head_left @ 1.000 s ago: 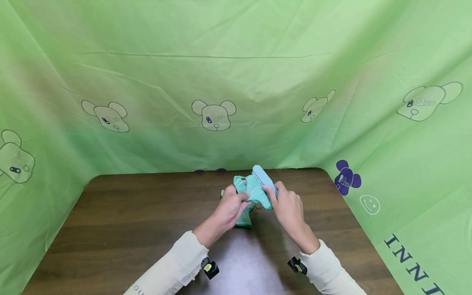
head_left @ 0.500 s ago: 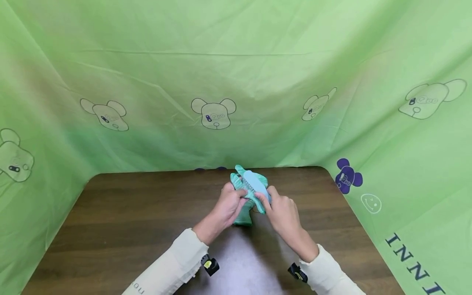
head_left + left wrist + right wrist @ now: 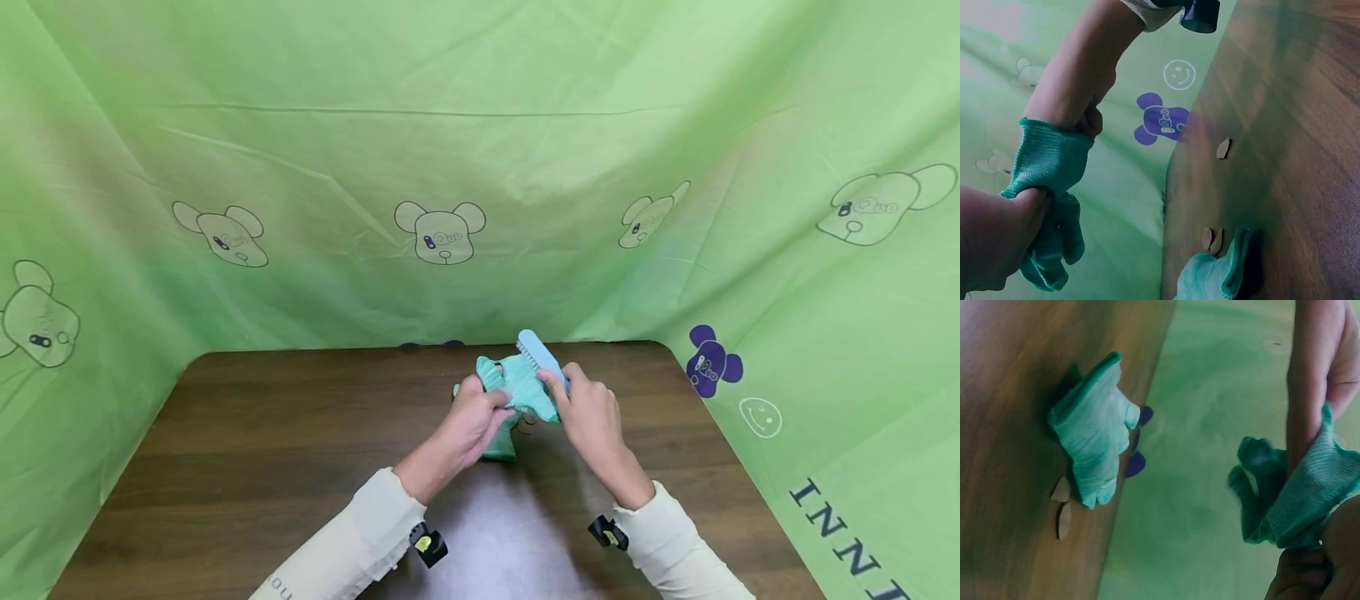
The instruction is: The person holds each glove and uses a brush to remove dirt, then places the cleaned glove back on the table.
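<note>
My left hand (image 3: 474, 419) grips a green knitted glove (image 3: 525, 385) above the table, its thumb pressing on the fabric. My right hand (image 3: 592, 414) holds a light blue scrubbing brush (image 3: 542, 357) by its near end. Its bristles face left and meet the glove's upper right part. In the left wrist view the held glove (image 3: 1054, 156) hangs with its fingers down; the brush is hidden there. A second green glove (image 3: 1094, 428) lies on the table just behind and below the hands, partly covered in the head view.
Several small brown leaf-like pieces (image 3: 1224, 149) lie on the wooden table (image 3: 300, 450) near the second glove. Green printed cloth (image 3: 442, 150) hangs close around the table's back and sides. A black camera (image 3: 428, 544) sits on each wrist.
Half a second ago the brush lay lower and further left across the glove, which was tilted. The right hand has since drawn it back up and right, and the glove lies flatter.
</note>
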